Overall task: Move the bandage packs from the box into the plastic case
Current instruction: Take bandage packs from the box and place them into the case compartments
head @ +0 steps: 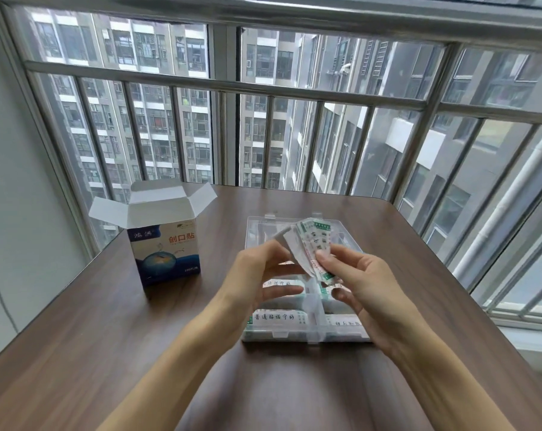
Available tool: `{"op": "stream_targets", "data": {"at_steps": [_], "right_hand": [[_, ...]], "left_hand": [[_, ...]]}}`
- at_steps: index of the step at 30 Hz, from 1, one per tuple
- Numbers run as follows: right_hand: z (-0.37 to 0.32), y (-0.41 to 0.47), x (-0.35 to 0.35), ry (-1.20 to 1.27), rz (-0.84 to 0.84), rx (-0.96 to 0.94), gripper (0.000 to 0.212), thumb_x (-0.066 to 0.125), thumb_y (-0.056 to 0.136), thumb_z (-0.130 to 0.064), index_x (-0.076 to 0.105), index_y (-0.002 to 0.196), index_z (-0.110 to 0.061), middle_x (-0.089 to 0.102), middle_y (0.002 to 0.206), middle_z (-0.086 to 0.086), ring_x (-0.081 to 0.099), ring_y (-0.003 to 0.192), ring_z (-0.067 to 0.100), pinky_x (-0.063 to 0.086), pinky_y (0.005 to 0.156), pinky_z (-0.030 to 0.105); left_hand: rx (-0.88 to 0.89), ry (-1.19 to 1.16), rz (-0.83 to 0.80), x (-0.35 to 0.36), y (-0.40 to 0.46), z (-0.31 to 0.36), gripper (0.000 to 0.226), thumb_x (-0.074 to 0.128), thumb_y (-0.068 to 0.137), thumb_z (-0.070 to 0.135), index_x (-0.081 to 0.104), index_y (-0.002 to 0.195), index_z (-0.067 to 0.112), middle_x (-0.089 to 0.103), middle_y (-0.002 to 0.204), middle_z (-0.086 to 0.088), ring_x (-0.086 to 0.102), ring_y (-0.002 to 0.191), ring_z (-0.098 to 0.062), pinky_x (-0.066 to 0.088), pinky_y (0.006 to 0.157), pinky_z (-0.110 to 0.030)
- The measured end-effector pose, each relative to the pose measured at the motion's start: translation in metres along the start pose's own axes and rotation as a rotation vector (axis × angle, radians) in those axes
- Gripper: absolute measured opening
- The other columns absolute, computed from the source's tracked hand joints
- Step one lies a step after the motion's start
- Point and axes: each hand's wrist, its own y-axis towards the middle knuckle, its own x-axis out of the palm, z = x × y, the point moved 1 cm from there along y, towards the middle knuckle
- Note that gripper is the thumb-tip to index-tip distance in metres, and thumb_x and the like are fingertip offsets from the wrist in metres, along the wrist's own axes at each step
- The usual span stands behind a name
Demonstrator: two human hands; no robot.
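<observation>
Left hand (257,275) and right hand (366,284) both pinch the fanned plaster strips (313,244) above the clear organiser (307,339), mid-table (108,337). Risk: the fan is gripped at one end only, so a loosened pinch could scatter strips into wrong compartments.

Our left hand (257,275) and right hand (366,284) are bare; our slim forearms (182,362) are bare too.

A single wide-angle head-worn view looks forward and down from close above the brown surface (77,337), facing the barred window (263,98), whose bent rails probably come from lens distortion.
</observation>
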Motion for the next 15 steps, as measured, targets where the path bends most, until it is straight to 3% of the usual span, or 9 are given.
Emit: {"op": "stream_targets", "data": {"at_steps": [3,7,11,15], "right_hand": [[-0.0008,-0.0010,0.0004,-0.068,0.051,-0.082,0.009,0.064,0.088,-0.019,0.068,0.096,-0.018,0.072,0.072,-0.010,0.053,0.056,-0.002,0.037,0.050,0.014],[-0.0031,-0.0026,-0.0009,-0.077,0.057,-0.119,0.008,0.063,0.088,-0.017,0.064,0.085,-0.024,0.069,0.063,-0.014,0.052,0.050,-0.007,0.038,0.050,0.013],[0.0008,-0.0013,-0.0001,-0.066,0.038,-0.128,0.007,0.064,0.087,-0.016,0.068,0.091,-0.020,0.070,0.070,-0.011,0.054,0.054,-0.004,0.038,0.046,0.011],[0.0033,0.0030,-0.0015,-0.032,0.070,-0.105,0.011,0.068,0.084,-0.017,0.070,0.094,-0.020,0.071,0.084,-0.007,0.058,0.066,0.002,0.041,0.050,0.015]], "left_hand": [[0.062,0.080,0.006,0.0010,-0.0015,0.0002,0.017,0.062,0.087,0.026,0.077,0.083,0.018,0.075,0.088,-0.005,0.071,0.084,-0.011,0.052,0.058,-0.019],[0.138,0.153,-0.005,0.0049,-0.0058,-0.0003,0.030,0.069,0.073,0.042,0.075,0.092,0.020,0.076,0.088,-0.001,0.070,0.088,-0.012,0.054,0.060,-0.018],[0.139,0.173,0.090,0.0058,-0.0024,-0.0047,0.011,0.067,0.087,0.024,0.073,0.093,0.018,0.076,0.083,0.001,0.068,0.074,-0.003,0.047,0.053,-0.013],[0.116,0.108,0.122,0.0056,0.0015,-0.0082,0.009,0.066,0.088,0.017,0.073,0.091,0.013,0.075,0.079,0.001,0.067,0.067,0.000,0.047,0.052,-0.013]]}}
